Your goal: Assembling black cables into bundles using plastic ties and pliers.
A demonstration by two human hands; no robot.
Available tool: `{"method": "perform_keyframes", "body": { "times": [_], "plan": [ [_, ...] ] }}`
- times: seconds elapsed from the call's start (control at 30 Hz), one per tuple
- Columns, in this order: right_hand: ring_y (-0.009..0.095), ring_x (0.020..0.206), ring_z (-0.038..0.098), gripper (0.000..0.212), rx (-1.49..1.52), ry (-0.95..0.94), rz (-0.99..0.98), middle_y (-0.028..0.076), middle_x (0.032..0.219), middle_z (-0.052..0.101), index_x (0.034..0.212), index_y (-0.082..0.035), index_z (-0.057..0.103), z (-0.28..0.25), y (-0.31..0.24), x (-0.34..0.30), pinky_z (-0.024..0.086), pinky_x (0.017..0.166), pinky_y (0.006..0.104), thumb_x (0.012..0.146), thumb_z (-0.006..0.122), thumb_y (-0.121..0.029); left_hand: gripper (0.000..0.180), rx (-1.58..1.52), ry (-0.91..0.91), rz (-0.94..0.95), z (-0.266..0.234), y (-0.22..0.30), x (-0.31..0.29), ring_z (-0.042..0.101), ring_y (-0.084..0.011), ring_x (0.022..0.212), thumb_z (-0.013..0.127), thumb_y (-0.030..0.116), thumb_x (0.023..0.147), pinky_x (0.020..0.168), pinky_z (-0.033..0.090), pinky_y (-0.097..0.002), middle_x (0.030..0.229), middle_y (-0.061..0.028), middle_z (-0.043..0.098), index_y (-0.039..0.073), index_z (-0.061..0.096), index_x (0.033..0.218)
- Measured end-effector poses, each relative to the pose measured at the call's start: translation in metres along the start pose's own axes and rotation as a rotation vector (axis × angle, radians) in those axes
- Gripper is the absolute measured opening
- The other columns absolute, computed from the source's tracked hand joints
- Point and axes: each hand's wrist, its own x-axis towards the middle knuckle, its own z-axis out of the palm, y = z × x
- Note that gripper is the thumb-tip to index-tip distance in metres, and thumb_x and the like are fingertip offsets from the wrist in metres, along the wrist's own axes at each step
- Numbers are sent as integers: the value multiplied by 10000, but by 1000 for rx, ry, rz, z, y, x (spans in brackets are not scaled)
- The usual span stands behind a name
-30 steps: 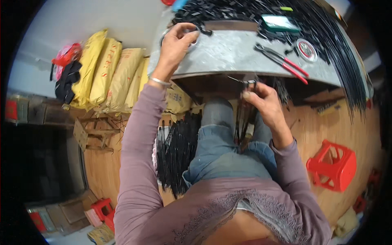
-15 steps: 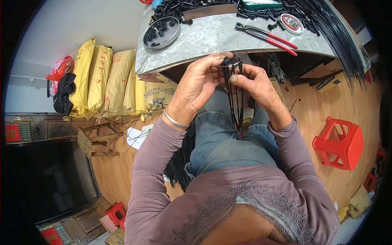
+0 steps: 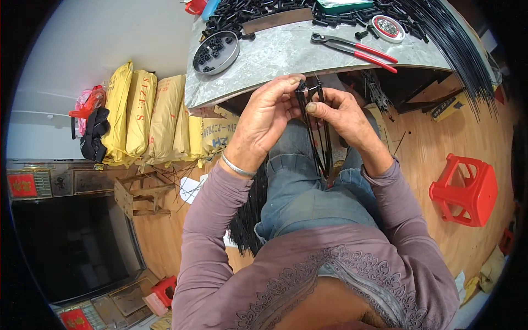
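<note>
In front of the table's near edge, above my knees, I hold a bundle of thin black ribs that looks like part of an umbrella frame. Its ribs hang downward from a small black joint at the top. My left hand pinches that joint between thumb and fingers, its other fingers curled behind. My right hand grips the ribs just below the top, thumb pressed across the front. A short thin metal piece crosses between the two upper ends. The fingertips behind the ribs are partly hidden.
The grey table bears a round dish of small black parts, red-handled pincers, a round tin, loose black pieces and long black rods. Yellow sacks stand left; a red stool stands right.
The whole view has shifted slightly. Both hands keep nearly the same grip, and the lower ends of the ribs hang a little further right.
</note>
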Motion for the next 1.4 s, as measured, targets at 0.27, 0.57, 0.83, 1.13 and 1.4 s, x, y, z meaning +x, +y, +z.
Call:
{"method": "perform_keyframes", "body": {
  "times": [0.27,0.57,0.83,1.13,1.4],
  "plan": [
    [78,639,550,191,40,10,36,11,738,610,866,-33,617,2,-2,0,447,588,232,860,684,-211,276,139,-19,29,2,3,1,593,-125,845,592,177,901,776,466,-283,939,-47,645,17,607,1126],
    [88,623,555,198,40,23,27,20,720,607,884,-20,622,1,-3,-3,458,573,234,861,684,-206,252,216,-46,76,7,3,3,589,-93,807,614,178,899,727,451,-230,900,-34,658,19,641,1092],
    [84,609,548,197,60,28,86,18,720,605,870,-25,624,-2,-8,-4,451,560,228,858,689,-211,280,207,-164,133,6,-1,2,557,-78,792,620,181,912,705,436,-220,928,-25,635,9,604,1133],
    [72,664,544,233,78,105,-66,4,738,605,915,-13,630,-3,-7,-12,454,617,222,883,663,-242,289,392,-65,279,8,-3,0,505,-43,716,739,139,809,637,409,-181,862,23,617,49,637,1064],
    [63,606,504,216,26,-30,-45,-7,667,567,815,0,646,-7,-18,-14,409,550,223,870,655,-208,291,329,-180,274,1,-8,1,582,-90,818,722,130,828,667,445,-208,962,-31,615,33,620,1083]
  ]
}}
